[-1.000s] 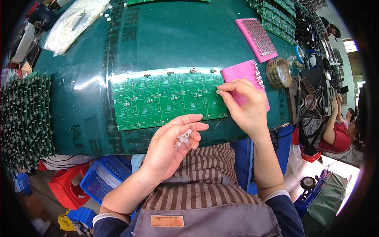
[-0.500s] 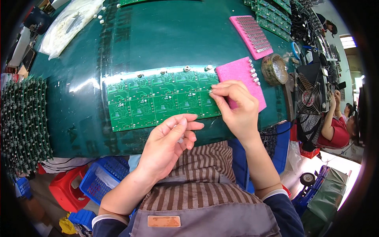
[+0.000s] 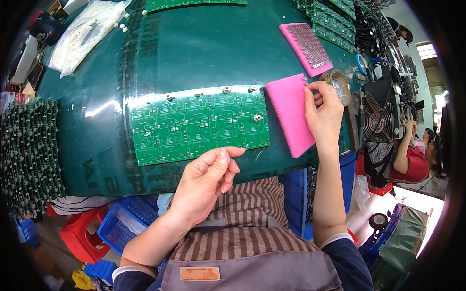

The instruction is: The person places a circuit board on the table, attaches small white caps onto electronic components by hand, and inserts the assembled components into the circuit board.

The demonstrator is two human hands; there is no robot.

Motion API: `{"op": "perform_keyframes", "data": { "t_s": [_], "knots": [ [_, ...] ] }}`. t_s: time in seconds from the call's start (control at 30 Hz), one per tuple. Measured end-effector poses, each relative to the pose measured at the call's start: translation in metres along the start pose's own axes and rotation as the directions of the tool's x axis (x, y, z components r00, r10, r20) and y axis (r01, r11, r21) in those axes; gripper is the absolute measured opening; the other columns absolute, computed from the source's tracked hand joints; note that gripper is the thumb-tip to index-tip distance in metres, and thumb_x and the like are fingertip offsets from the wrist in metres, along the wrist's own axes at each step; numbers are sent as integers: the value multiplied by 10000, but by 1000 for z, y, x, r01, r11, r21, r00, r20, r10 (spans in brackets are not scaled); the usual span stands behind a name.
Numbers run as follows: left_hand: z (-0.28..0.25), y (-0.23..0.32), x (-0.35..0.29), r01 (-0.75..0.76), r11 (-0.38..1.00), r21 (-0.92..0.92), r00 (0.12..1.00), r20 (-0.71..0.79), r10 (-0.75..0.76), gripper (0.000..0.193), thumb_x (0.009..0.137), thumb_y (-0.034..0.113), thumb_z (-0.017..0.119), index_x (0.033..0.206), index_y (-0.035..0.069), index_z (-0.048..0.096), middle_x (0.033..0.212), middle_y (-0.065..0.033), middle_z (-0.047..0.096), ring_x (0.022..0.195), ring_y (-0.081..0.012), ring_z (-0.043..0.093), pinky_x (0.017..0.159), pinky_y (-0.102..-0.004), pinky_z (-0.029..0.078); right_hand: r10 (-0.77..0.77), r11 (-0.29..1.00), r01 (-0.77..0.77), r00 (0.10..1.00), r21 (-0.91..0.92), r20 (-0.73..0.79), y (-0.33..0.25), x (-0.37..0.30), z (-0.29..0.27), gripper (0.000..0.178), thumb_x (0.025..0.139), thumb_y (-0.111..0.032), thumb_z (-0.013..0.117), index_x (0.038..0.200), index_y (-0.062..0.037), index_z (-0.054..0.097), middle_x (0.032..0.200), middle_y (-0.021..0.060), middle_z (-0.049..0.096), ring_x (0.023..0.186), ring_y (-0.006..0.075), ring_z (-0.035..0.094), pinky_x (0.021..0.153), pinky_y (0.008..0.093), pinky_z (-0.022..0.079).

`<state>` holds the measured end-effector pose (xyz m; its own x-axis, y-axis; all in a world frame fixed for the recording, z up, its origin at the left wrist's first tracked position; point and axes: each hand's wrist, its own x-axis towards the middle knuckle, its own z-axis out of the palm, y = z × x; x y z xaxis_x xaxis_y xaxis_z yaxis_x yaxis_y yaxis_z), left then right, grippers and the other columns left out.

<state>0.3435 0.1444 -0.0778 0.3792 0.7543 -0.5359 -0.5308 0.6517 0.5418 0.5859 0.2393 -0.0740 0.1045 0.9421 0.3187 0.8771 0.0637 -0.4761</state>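
A green circuit board panel [image 3: 201, 127] lies in front of me. Along its far edge stand several small metal parts, and one more metal part [image 3: 257, 118] sits near its right end. My left hand [image 3: 206, 179] is closed, thumb against bent index finger, just off the panel's near edge; its curled fingers hide what they may hold. Over the right edge of a pink foam block [image 3: 290, 114], my right hand [image 3: 324, 109] is pinched shut. Small metal parts [image 3: 305, 78] stick out by its fingertips; what lies between them is hidden.
A second pink foam block [image 3: 307, 46] carries rows of metal parts. Behind my right hand stands a round bowl [image 3: 338, 83]. A plastic bag of white pieces [image 3: 87, 34] lies far left. Stacked boards [image 3: 31, 155] stand at left, and more boards [image 3: 332, 26] far right.
My right hand has moved right from the panel to the foam block's edge. A metal part now shows on the panel where its fingers were. The panel has slid slightly nearer; the foam block has turned.
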Motion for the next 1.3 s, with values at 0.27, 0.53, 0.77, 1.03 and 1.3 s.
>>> {"op": "perform_keyframes", "data": {
  "t_s": [0.27, 0.53, 0.77, 1.03, 1.3],
  "knots": [
    [6, 1, 2, -26, 1000, -13, 999, 20, 26, 245, 933, 172, 532, 1118, 13, 555, 933, -66, 620, 647, -48, 453, 558, -190, 368, -149, 959, 81, 959, -272, -241, 2, -15, 16, 51, 839, -105, 592, 843, -56, 581, 771, 86, 597, 717, 259, 583, 659, 382, 444],
    [3, -1, 1, -45, 999, -22, 998, 48, 46, 217, 911, 185, 571, 1080, 52, 598, 956, -79, 623, 664, -56, 475, 588, -192, 393, -129, 879, 129, 991, 459, -32, -49, -49, 5, 112, 792, 45, 627, 895, 5, 606, 853, 91, 641, 820, 168, 614, 736, 266, 478],
    [6, -1, 1, -60, 992, -114, 998, -7, 59, 250, 913, 150, 567, 1121, 15, 604, 961, -51, 628, 692, -58, 489, 625, -183, 431, -107, 466, -233, 943, 853, 316, -79, -82, 6, 110, 812, 71, 613, 915, 39, 593, 911, 122, 631, 870, 173, 618, 777, 279, 493],
    [2, 0, 0, -82, 996, -18, 996, -41, 81, 294, 904, 158, 579, 1163, 17, 587, 875, -14, 609, 692, -57, 491, 594, -189, 411, -97, 521, -234, 939, 821, 329, -78, -80, 9, 85, 781, 47, 653, 861, 22, 639, 878, 110, 656, 857, 186, 630, 755, 286, 497],
    [-2, 3, -2, -40, 999, 6, 998, -39, 40, 387, 894, 175, 603, 1222, -19, 532, 865, -46, 625, 690, -64, 519, 595, -187, 437, -300, 735, -23, 885, 677, 356, -78, -61, 8, 93, 718, 27, 694, 799, -14, 674, 812, 100, 671, 797, 203, 642, 699, 302, 504]
  ]
}}
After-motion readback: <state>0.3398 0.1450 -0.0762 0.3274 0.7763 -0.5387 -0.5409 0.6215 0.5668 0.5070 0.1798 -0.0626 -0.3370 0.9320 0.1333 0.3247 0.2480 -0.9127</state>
